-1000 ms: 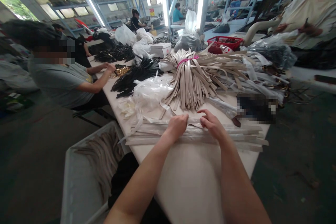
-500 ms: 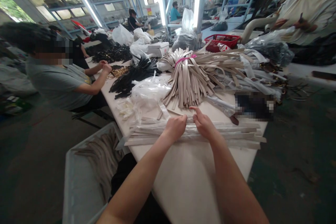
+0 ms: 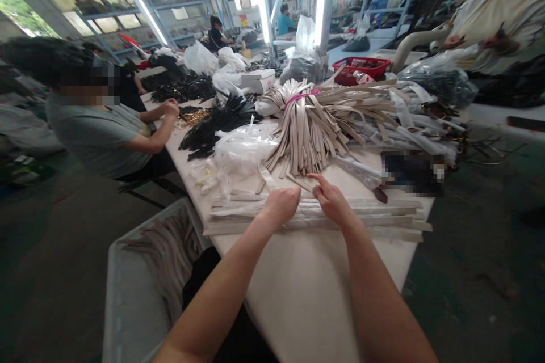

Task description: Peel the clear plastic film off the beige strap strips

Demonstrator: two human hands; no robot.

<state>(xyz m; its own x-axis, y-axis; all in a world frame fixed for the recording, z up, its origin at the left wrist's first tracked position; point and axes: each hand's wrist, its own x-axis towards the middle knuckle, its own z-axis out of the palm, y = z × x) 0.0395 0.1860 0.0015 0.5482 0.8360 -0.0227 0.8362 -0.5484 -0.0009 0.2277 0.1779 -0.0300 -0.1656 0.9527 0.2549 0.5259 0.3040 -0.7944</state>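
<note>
My left hand (image 3: pixel 281 204) is closed in a fist above a row of long beige strips (image 3: pixel 383 218) in clear plastic sleeves, which lies across the table. What its fingers pinch, if anything, is too small to make out. Just to the right, my right hand (image 3: pixel 332 202) has its index finger stretched forward, and the thumb and other fingers are curled; any held thing is hidden. A narrow gap separates the hands. Beyond them, a large bundle of loose beige strips (image 3: pixel 304 133) is tied with a pink band (image 3: pixel 301 96). A few short strips lie before it.
A clear plastic bag (image 3: pixel 244 144) and black strips (image 3: pixel 217 127) lie left of the bundle. At the lower left, a white bin (image 3: pixel 111 289) holds beige strips. A red basket (image 3: pixel 361 68) stands behind. One person (image 3: pixel 97 136) sits left; another (image 3: pixel 506 28) is at the right.
My left hand has shifted slightly left, widening the gap to my right hand. The right hand has hardly moved.
</note>
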